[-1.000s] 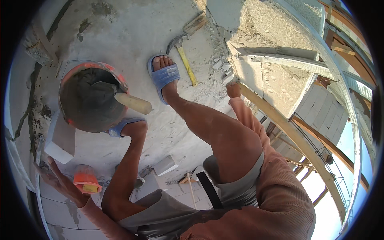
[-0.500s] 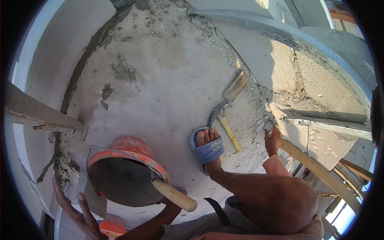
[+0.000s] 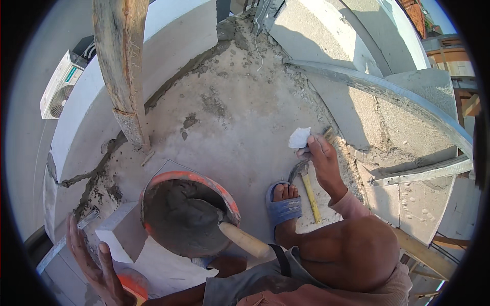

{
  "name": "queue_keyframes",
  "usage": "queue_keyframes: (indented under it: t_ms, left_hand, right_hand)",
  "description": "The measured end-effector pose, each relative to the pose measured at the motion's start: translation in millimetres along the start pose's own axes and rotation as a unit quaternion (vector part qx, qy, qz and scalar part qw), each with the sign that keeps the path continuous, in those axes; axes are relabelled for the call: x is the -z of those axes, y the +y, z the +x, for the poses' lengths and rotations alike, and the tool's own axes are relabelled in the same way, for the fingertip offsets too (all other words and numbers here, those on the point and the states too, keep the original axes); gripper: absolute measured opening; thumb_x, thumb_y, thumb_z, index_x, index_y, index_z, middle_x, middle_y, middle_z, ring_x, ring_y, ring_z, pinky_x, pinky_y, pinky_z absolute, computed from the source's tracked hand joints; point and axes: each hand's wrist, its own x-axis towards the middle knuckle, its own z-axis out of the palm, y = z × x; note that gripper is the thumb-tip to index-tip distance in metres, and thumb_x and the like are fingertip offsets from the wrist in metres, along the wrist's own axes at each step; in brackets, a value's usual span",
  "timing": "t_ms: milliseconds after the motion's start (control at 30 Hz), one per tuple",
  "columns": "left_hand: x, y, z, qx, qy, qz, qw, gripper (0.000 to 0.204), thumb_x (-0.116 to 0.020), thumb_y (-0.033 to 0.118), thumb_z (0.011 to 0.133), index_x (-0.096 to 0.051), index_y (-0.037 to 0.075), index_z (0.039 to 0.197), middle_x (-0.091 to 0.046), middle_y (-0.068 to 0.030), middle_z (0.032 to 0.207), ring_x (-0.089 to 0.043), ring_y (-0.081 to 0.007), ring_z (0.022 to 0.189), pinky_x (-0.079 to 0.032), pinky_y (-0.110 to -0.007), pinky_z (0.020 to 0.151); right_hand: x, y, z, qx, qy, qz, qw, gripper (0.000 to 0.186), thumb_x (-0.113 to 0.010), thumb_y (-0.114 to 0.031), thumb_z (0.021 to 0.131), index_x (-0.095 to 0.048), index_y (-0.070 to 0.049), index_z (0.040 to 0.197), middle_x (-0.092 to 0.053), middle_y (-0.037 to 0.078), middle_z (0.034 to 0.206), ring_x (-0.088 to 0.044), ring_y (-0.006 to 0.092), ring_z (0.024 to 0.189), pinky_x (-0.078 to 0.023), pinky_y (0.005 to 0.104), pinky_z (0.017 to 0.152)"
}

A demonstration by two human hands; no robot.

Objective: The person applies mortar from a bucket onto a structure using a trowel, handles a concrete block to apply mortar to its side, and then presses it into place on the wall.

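My right hand [image 3: 325, 163] pinches a small, jagged white chunk [image 3: 299, 138] between thumb and fingers, lifted above the floor. My left hand [image 3: 97, 268] is open at the lower left, fingers stretched out, with nothing in it. Close to it are a white block [image 3: 120, 232] and part of an orange container [image 3: 133, 286]. An orange bucket [image 3: 230, 196] of wet grey mortar [image 3: 176, 211] stands between my hands. A trowel [image 3: 245, 239] rests in it, blade in the mortar and wooden handle over the rim. Below my right hand lies a yellow-handled hammer [image 3: 310, 199].
A wooden post [image 3: 122, 71] rises from the floor at the left, beside a low white wall [image 3: 178, 35]. Rubble [image 3: 352, 168] lines the right wall's foot. My sandalled foot [image 3: 285, 206] is beside the hammer. A metal bar [image 3: 383, 86] curves along the right.
My right hand has come up from the rubble by the right wall, holding the white chunk. The view has shifted, showing more mortar in the bucket. My left hand stays open.
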Motion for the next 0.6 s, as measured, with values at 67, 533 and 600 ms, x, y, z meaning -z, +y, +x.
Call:
queue_keyframes:
  t_ms: [67,533,600]
  left_hand:
    - [1.3,12.6,-1.8,0.002,0.001,-0.02,1.0,0.07,-0.052,0.04,0.105,-0.036,0.002,0.161,-0.034,-0.0199,0.166,-0.026,-0.0343,0.157,-0.018,-0.05,0.129]
    - [15.0,5.9,-7.4,0.063,-0.013,-0.024,0.998,0.075,-0.056,0.047,0.101,-0.037,0.006,0.162,-0.033,-0.0195,0.166,-0.028,-0.034,0.157,-0.019,-0.052,0.129]
    - [15.5,4.5,-7.7,0.066,-0.018,-0.025,0.997,0.076,-0.058,0.048,0.101,-0.038,0.007,0.161,-0.033,-0.0191,0.166,-0.029,-0.0345,0.156,-0.02,-0.052,0.128]
  right_hand:
    - [-41.5,-13.9,58.7,-0.063,-0.001,0.131,0.989,0.034,-0.058,-0.023,0.109,-0.053,-0.001,0.135,-0.069,0.012,0.109,-0.07,0.017,0.087,-0.06,0.0324,0.081]
    - [-192.9,-47.2,315.1,0.078,0.092,0.297,0.947,0.044,-0.048,-0.014,0.108,-0.045,-0.01,0.151,-0.063,0.012,0.131,-0.074,0.0231,0.098,-0.057,0.0301,0.074]
    - [-193.8,-44.4,328.5,0.11,0.092,0.274,0.951,0.049,-0.048,-0.015,0.107,-0.042,-0.011,0.156,-0.063,0.011,0.131,-0.074,0.0225,0.097,-0.054,0.0299,0.071]
